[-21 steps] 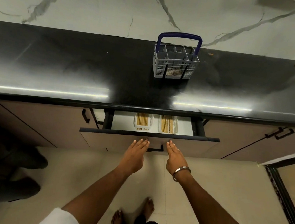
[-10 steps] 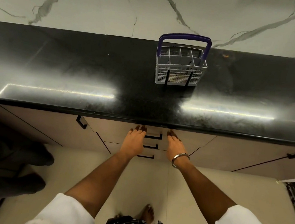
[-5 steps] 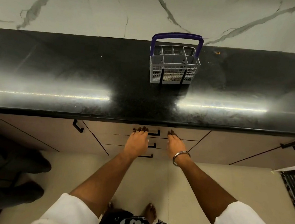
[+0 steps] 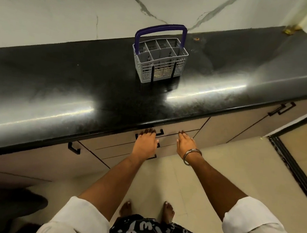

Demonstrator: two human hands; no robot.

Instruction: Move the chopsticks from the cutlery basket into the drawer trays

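Both hands lie flat and empty against the closed top drawer [image 4: 171, 136] under the black worktop [image 4: 77, 83]: the left hand [image 4: 145, 142] over the drawer's dark handle, the right hand [image 4: 186, 143], a metal bangle [image 4: 191, 157] at its wrist, just beside it. The grey cutlery basket [image 4: 160, 61] with its blue handle stands upright further back on the worktop, near the marble wall [image 4: 65, 6]. No chopsticks show.

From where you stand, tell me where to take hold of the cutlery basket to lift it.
Take the cutlery basket by its purple handle, coming from above. The handle arches upright over the compartments, clear of the rim, with room for fingers under the top bar. Both the left hand and the right hand are empty at the drawer fronts.
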